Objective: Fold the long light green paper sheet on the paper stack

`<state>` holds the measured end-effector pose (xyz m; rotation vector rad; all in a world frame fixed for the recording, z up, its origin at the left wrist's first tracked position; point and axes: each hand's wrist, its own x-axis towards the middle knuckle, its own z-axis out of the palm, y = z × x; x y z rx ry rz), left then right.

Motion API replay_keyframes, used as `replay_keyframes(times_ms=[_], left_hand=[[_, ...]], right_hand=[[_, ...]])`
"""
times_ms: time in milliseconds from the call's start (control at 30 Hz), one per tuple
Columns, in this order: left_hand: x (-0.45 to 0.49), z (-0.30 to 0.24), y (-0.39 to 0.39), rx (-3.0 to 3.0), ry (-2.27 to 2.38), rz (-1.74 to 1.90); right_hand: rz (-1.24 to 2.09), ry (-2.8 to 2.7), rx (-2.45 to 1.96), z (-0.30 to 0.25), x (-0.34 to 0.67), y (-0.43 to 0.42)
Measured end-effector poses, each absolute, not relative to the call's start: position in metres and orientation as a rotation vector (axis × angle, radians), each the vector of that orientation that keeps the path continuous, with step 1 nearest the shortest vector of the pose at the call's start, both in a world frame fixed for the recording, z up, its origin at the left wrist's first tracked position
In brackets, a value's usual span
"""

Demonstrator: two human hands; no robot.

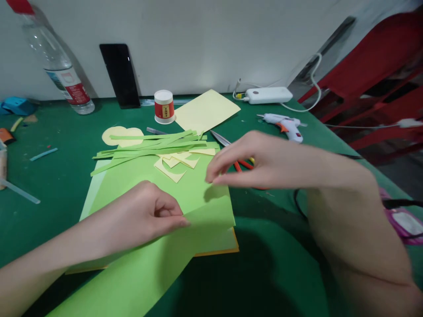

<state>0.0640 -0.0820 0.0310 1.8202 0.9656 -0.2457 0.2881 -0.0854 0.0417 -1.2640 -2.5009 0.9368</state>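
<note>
My left hand (145, 215) pinches the edge of a green paper sheet (142, 277) between thumb and fingers. This sheet hangs over the table's near side. Beneath it lies a stack of green paper (132, 182) with paler and orange edges showing. My right hand (254, 160) hovers over the stack's right side, thumb and fingertips drawn together; whatever is between them, if anything, is hidden. Partly behind that hand are scissors (220, 139) with red-orange handles. Green paper strips (158, 149) and cut pale-yellow scraps (170, 172) rest on the far part of the stack.
Along the wall stand a water bottle (62, 70), a black phone (120, 75) and a red-and-white tub (164, 107). A pale-yellow sheet (208, 109), a glue gun (286, 125) and a white power strip (267, 95) lie at the back. Red chairs (373, 66) are at right.
</note>
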Motion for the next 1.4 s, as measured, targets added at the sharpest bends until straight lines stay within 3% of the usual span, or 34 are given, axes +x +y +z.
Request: replay_keyframes(times_ms=[267,667,1000,1200,1400], left_hand=[[0.064,0.018,-0.084,1.832,0.933,-0.215],[0.067,0.031,-0.086,1.837,0.992,-0.199],[0.051,0.042,-0.071,1.894,1.056,-0.213],[0.053,0.039,-0.066,1.914,1.03,-0.174],[0.056,0.035,-0.066,1.945,0.878,-0.176]], right_hand=[[1.203,-2.313,-1.297,0.024,0.246,-0.112],[1.234,-2.208,-1.328,0.027,0.247,-0.11],[0.9,-2.17,-1.663,0.047,0.299,-0.084],[0.979,-2.342,-1.242,0.039,0.274,-0.094],[1.176,-2.311,-1.208,0.023,0.254,-0.096]])
